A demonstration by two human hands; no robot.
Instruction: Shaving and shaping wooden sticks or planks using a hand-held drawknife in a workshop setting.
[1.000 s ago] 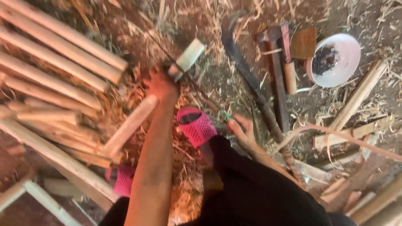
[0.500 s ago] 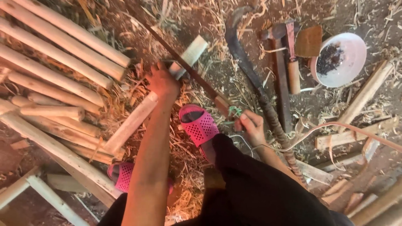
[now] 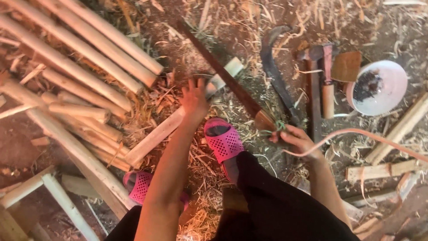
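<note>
Head view looked straight down at a dirt floor [image 3: 187, 44] covered in straw and wood shavings. Biggest thing going on was the pile of peeled wooden poles [image 3: 76, 76] filling the upper left of the frame, stacked at a slant. Below centre you could see the person's dark trousers [image 3: 276, 205] and two pink perforated slippers [image 3: 223, 140], one planted mid-frame, the other half hidden lower left.

A single pale pole [image 3: 178, 120] ran diagonally across the middle of the frame, apart from the pile. The left hand [image 3: 195, 99] was spread wide with the fingers fanned out, right over that pole near its upper part; couldn't tell if the palm was actually pressing on it or just above it. Just beside the slipper on the pole's lower side.

Right of centre, the right hand [image 3: 296, 138] was closed around the wooden handle of a handsaw [image 3: 223, 76], whose long dark blade pointed to the upper left and crossed over the pole's upper end.

Further right lay a curved dark blade [image 3: 274, 76], a hammer [image 3: 314, 89], and a white bowl [image 3: 388, 93] with dark stuff in it at the right edge. Split wood scraps [image 3: 383, 169] sat lower right.
</note>
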